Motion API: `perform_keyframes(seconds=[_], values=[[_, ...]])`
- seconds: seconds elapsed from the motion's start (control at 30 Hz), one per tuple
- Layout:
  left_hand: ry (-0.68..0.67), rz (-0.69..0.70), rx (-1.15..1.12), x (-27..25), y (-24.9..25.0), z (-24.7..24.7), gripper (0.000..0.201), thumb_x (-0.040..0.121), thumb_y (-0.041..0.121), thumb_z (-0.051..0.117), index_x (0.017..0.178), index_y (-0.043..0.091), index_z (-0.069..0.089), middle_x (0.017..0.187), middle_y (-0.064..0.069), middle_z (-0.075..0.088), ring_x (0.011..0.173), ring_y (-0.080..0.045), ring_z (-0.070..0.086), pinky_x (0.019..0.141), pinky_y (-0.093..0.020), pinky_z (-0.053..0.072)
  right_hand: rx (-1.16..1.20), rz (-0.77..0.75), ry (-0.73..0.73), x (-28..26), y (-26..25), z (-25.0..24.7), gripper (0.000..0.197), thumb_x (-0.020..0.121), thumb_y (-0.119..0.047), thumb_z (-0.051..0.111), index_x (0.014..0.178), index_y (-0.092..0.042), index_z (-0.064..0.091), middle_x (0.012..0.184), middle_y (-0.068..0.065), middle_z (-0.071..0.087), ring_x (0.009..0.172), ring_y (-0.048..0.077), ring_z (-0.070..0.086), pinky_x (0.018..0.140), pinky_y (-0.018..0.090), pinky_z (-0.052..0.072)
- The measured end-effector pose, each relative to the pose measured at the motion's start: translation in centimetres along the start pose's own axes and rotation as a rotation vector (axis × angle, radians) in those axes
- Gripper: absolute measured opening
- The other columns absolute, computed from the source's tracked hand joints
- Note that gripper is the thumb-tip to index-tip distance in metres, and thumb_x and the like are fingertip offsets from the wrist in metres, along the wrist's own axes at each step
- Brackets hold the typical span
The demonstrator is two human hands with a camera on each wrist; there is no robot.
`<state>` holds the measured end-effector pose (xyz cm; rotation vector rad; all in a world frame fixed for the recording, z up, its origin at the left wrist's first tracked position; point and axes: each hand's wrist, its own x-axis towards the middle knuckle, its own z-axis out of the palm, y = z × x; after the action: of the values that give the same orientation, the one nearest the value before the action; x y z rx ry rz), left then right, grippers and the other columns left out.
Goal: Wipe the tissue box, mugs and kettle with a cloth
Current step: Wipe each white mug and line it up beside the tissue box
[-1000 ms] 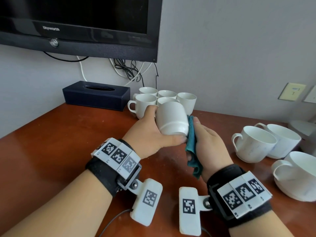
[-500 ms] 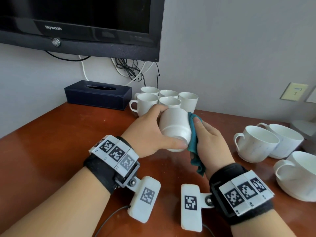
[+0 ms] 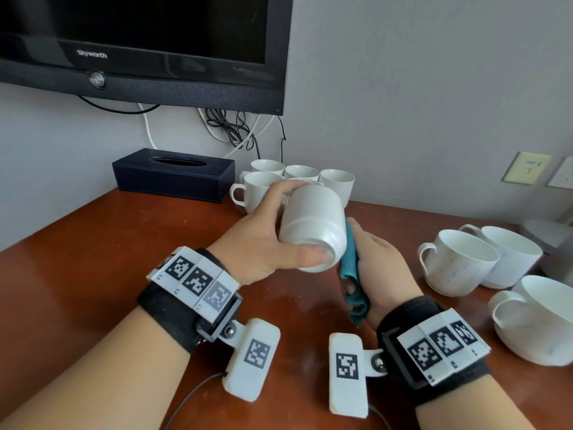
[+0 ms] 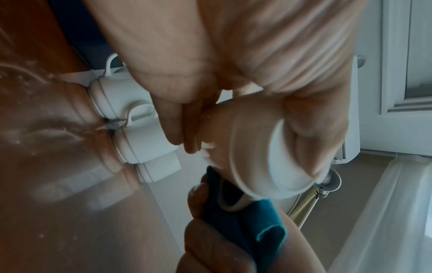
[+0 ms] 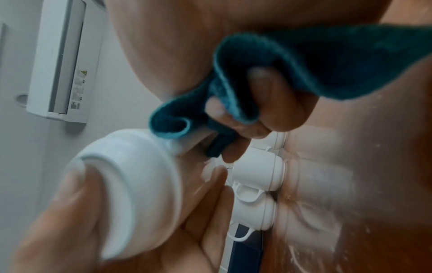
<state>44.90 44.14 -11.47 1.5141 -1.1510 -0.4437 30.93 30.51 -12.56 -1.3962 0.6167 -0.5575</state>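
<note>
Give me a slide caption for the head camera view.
Left hand holds a white mug sideways while right hand presses a teal cloth against it.

Soft daylight, wrist views blurred, wide-angle edges warped

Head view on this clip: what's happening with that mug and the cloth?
A person is wiping a white mug over a brown table. The left hand grips the mug, tipped with its base toward the camera, while the right hand holds a teal cloth against its side. A cluster of mugs stands by the dark tissue box; three larger cups sit at the right.
</note>
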Motion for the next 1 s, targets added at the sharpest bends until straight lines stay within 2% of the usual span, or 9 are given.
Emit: perform_keyframes(seconds=[0.07,0.17,0.3,0.43,0.5,0.77,0.9,1.0], values=[[-0.044,-0.016,0.072,0.0,0.0,-0.3,0.096,0.06,0.053,0.091,0.14,0.052,0.039,0.13,0.014,0.059,0.116,-0.009,0.064,0.099,-0.046,0.058,-0.009,-0.015,0.028,0.3,0.1,-0.2,0.041,0.104,-0.052,0.052,0.085,-0.015,0.057,0.056,0.005,0.047,0.043,0.019,0.037,0.043,0.025,0.031],[-0.068,-0.021,0.251,-0.1,0.2,-0.6,0.097,0.061,0.058,0.092,0.14,0.05,0.036,0.13,0.022,0.056,0.117,-0.002,0.059,0.099,-0.037,0.054,0.021,-0.036,0.063,0.5,0.3,-0.4,0.041,0.104,-0.052,0.054,0.089,-0.014,0.061,0.056,0.003,0.05,0.044,0.02,0.038,0.045,0.026,0.031],[-0.048,-0.018,0.46,-0.2,0.5,-0.3,0.1,0.065,0.055,0.093,0.143,0.043,0.03,0.132,0.021,0.05,0.117,-0.004,0.055,0.095,-0.033,0.052,0.065,-0.072,0.106,0.6,0.2,-0.6,0.04,0.103,-0.053,0.056,0.09,-0.015,0.064,0.056,0.003,0.049,0.045,0.02,0.038,0.048,0.029,0.031],[-0.001,0.009,0.432,-0.3,0.6,-0.4,0.102,0.063,0.055,0.092,0.14,0.051,0.025,0.134,0.016,0.049,0.115,-0.008,0.057,0.092,-0.034,0.054,0.082,-0.051,0.11,0.6,0.2,-0.4,0.044,0.102,-0.054,0.056,0.098,-0.011,0.067,0.056,0.004,0.05,0.044,0.019,0.041,0.049,0.03,0.032],[0.045,-0.005,0.435,-0.4,0.7,-0.2,0.099,0.06,0.06,0.091,0.136,0.048,0.027,0.131,0.015,0.051,0.111,-0.008,0.059,0.089,-0.036,0.056,0.098,-0.059,0.109,0.5,0.2,-0.2,0.051,0.102,-0.054,0.056,0.104,-0.005,0.068,0.057,0.006,0.05,0.044,0.02,0.042,0.05,0.03,0.033],[0.191,-0.047,0.454,-0.2,0.6,0.3,0.096,0.062,0.065,0.088,0.132,0.042,0.027,0.129,0.009,0.05,0.105,-0.016,0.06,0.082,-0.036,0.055,0.041,-0.096,0.072,-0.1,-0.2,0.6,0.046,0.106,-0.052,0.049,0.087,-0.014,0.065,0.058,0.011,0.051,0.041,0.021,0.047,0.041,0.027,0.042],[0.248,-0.072,0.444,-0.3,0.6,0.4,0.097,0.063,0.065,0.088,0.132,0.041,0.025,0.127,0.009,0.049,0.105,-0.015,0.059,0.083,-0.037,0.057,-0.017,-0.097,0.046,-0.2,-0.1,0.9,0.048,0.106,-0.053,0.047,0.083,-0.013,0.061,0.058,0.015,0.049,0.041,0.022,0.044,0.04,0.027,0.04],[0.328,-0.077,0.425,-0.2,0.6,0.4,0.096,0.064,0.062,0.088,0.133,0.035,0.028,0.124,0.007,0.052,0.103,-0.017,0.06,0.083,-0.038,0.056,-0.065,-0.104,-0.002,-0.2,0.2,1.2,0.048,0.106,-0.052,0.046,0.081,-0.014,0.059,0.058,0.015,0.048,0.042,0.022,0.043,0.043,0.028,0.038]])
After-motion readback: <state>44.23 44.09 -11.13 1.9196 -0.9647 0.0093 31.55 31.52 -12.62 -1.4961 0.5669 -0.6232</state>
